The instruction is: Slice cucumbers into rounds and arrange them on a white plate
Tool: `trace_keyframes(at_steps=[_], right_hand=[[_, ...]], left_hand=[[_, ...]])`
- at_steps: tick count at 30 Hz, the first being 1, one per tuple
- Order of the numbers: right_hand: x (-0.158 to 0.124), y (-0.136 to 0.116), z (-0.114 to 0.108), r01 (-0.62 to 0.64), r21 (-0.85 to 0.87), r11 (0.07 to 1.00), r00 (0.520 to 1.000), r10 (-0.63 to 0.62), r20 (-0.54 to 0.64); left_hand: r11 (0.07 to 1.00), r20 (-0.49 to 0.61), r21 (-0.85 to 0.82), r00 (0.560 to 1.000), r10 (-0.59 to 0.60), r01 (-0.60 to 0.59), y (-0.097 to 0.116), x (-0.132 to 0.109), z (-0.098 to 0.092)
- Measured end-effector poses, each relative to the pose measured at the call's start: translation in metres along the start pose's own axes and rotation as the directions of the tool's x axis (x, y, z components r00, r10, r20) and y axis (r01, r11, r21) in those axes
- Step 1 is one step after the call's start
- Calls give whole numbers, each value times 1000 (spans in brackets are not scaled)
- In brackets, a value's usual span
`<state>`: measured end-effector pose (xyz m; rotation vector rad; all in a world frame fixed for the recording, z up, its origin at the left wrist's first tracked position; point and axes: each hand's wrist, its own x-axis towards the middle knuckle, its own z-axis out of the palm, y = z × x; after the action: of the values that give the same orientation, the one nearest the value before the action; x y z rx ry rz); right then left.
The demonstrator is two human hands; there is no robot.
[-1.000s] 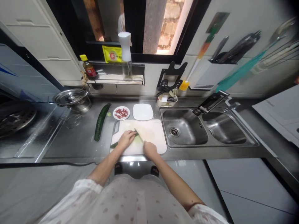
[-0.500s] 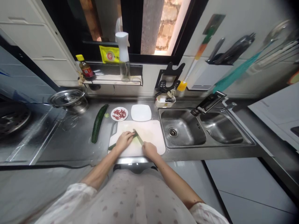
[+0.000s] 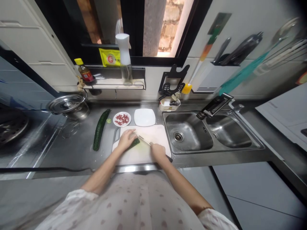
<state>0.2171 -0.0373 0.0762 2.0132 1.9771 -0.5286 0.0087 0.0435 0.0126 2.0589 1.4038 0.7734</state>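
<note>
On the white cutting board, a piece of dark green cucumber lies under and beside my left hand, whose fingers grip it from above. My right hand is closed round the black handle of a kitchen knife. Its thin blade points up and left, edge-on, just right of the cucumber piece and near my left fingertips. A faint wet green patch shows on the board below the blade. Part of the cucumber piece is hidden by my left hand.
Left of the board lies a whole cucumber with a small green end piece. Behind the board stand a plate of chopped red bits and a white square plate. A lidded pot is at left, a double sink at right.
The knife has turned edge-on and shifted slightly right with my right hand. My left hand has moved a little, and more of the cucumber piece shows to its right.
</note>
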Motion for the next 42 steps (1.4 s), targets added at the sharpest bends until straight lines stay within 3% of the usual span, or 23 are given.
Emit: trace_keyframes(at_steps=[3, 7, 18, 22, 26, 29, 32, 36, 42], right_hand=[[1, 5, -6, -11, -37, 999, 1000, 10, -18], [1, 12, -7, 4, -80, 997, 993, -13, -114], [7, 9, -5, 93, -105, 990, 962, -117, -248], [7, 8, -4, 110, -91, 990, 962, -129, -240], [5, 9, -1, 104, -88, 991, 972, -120, -203], [4, 13, 2, 89, -83, 993, 978, -103, -181], [3, 20, 8, 70, -76, 995, 980, -83, -182], [3, 32, 13, 33, -63, 997, 986, -43, -161], [0, 40, 12, -16, -36, 999, 991, 11, -131]], left_hand=[[997, 92, -30, 993, 73, -70, 2, 5, -8], [994, 114, -26, 987, 110, -108, 3, 7, -11], [998, 221, -50, 974, 53, -43, 9, 21, -9], [983, 200, -182, 980, 11, 26, 8, 21, -5], [952, 99, -259, 985, -143, 165, 5, 18, -1], [900, 12, -320, 951, -309, 297, -6, 17, -2], [837, -73, -335, 874, -481, 433, -25, 17, -4], [781, -158, -205, 768, -621, 589, -48, 23, -9], [764, -166, -26, 750, -640, 645, -57, 37, -16]])
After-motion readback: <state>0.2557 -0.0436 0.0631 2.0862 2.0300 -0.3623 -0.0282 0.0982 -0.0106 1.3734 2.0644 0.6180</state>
